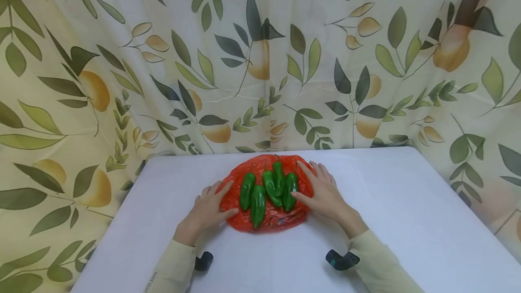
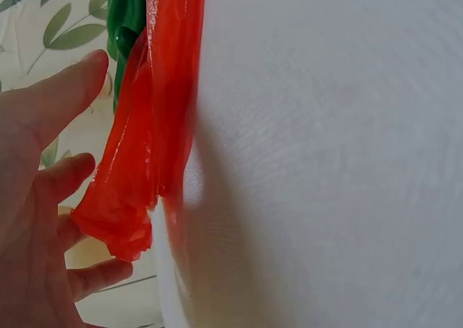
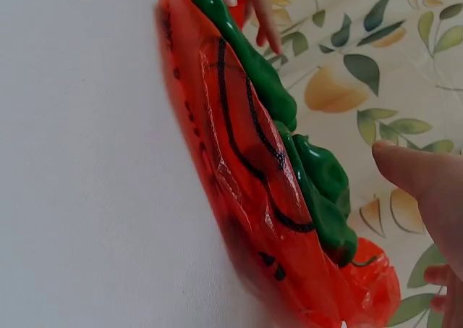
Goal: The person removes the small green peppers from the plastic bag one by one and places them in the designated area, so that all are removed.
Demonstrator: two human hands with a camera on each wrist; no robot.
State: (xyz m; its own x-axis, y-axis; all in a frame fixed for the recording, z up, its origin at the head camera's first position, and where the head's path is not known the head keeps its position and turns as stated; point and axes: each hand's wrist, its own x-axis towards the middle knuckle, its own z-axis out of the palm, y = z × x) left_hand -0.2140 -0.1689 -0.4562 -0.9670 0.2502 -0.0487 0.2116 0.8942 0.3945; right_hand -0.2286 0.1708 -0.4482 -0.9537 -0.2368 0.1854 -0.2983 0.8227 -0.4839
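Note:
Several glossy green peppers (image 1: 258,206) lie side by side on a crumpled red plastic bag (image 1: 285,223) in the head view. My left hand (image 1: 208,209) is at the bag's left edge, fingers spread and thumb pointing toward the peppers. In the left wrist view its fingers are beside a bunched end of the red bag (image 2: 119,219); whether they touch it is hard to tell. At the right edge, my right hand (image 1: 324,193) reaches over the bag with fingers spread, its thumb near the rightmost pepper. Black printed marks show on the bag (image 3: 239,161) in the right wrist view.
A white table (image 1: 407,220) carries the bag near its back edge. Behind it hangs a curtain (image 1: 301,103) printed with leaves and fruit. Dark wrist devices (image 1: 343,260) sit by both sleeves.

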